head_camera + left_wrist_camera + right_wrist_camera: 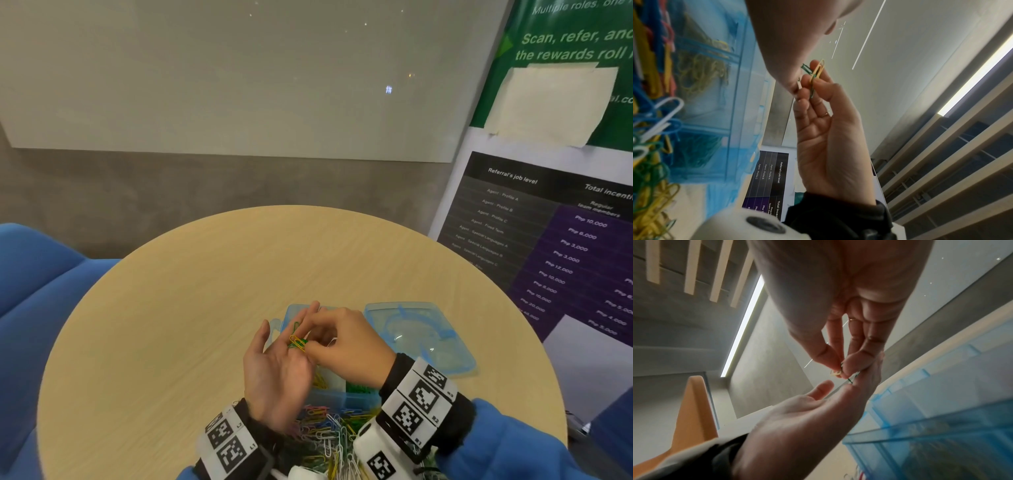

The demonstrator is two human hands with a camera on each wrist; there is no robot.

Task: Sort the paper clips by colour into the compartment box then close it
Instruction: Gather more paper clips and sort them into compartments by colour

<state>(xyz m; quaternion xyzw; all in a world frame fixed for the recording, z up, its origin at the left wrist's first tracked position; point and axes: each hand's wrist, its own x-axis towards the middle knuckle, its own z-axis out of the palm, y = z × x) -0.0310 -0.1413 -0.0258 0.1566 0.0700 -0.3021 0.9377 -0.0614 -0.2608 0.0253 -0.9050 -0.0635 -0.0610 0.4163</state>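
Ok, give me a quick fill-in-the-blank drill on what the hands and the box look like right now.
1. The right hand pinches a yellow clip tangled with a ____ clip.
2. The left hand is turned palm ____.
3. The box lid lies on the table to the ____ of the compartment box.
4. The unsorted clip pile lies between the person's ____.

Missing words: green; up; right; wrists

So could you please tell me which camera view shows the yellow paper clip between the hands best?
The left wrist view: the yellow wire paper clip stands sharp against the pale wall. The head view shows it small among the fingers; in the right wrist view it is mostly hidden behind the right hand's fingertips.
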